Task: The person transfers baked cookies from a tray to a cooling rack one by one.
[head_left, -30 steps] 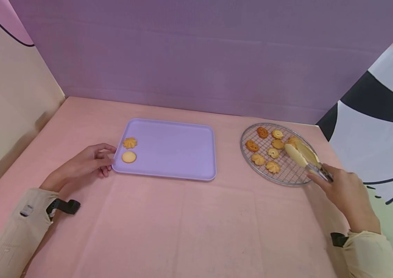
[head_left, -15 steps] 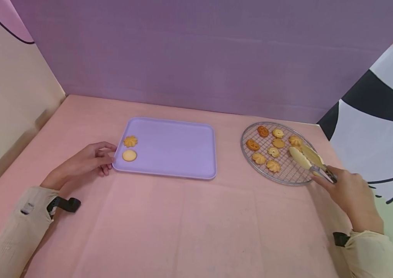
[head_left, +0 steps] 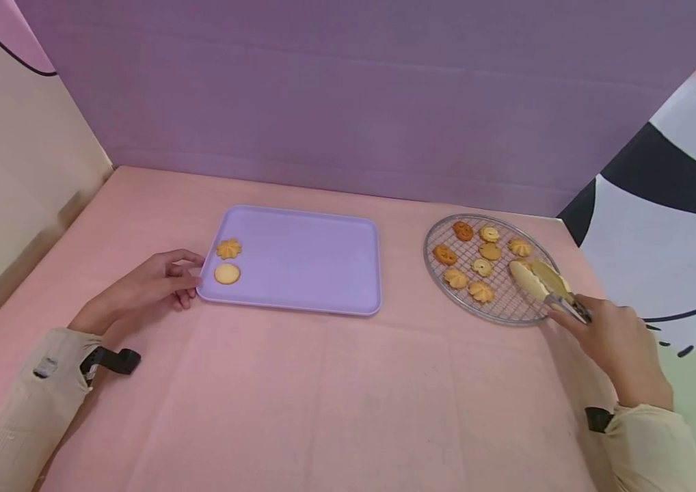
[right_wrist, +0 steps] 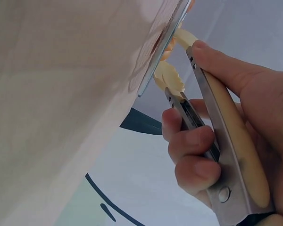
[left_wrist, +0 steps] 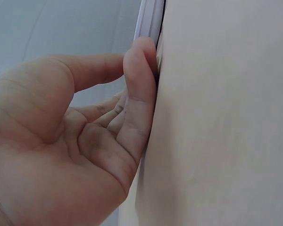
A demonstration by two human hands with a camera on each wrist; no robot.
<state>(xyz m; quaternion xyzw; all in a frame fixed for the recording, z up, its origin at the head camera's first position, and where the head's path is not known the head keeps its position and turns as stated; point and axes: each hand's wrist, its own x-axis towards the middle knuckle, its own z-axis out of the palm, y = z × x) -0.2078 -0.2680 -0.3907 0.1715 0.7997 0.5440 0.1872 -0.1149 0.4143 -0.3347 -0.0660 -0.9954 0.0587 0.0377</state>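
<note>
right hand (head_left: 615, 338) gripping tongs (head_left: 541, 287) over the wire rack (head_left: 488, 311) of cookies (head_left: 467, 263)

left hand (head_left: 151, 287) rests at the purple tray (head_left: 317, 256) edge, fingers curled, seemingly touching its rim. no readable writing. since a second ago the tongs have drawn back slightly, apparently holding nothing.

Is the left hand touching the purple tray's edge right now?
Touching. In the left wrist view, the left hand's fingertips press against the purple tray rim; the head view agrees.
</note>
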